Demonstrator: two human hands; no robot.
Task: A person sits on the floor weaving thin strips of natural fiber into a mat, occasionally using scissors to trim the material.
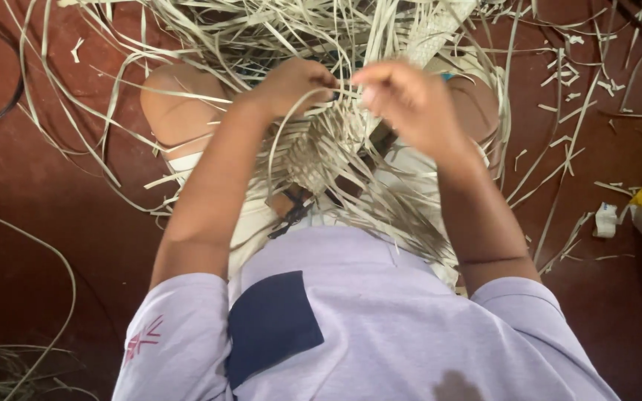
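Half-woven mat (pixel 313 160) sits on lap, loose strips (pixel 380 30) fanned onto floor (pixel 31 186). Left hand (pixel 291 83) grip pressed on weave edge, steadying; right hand (pixel 403 100) grip pinching one strip taut.

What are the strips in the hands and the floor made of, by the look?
Strips: likely dried palm leaf or similar plant fibre; pale straw colour, matte, flat, thin, curling, partly plaited between the left hand and right hand. Floor: probably polished cement, red-brown, smooth with a dull sheen.
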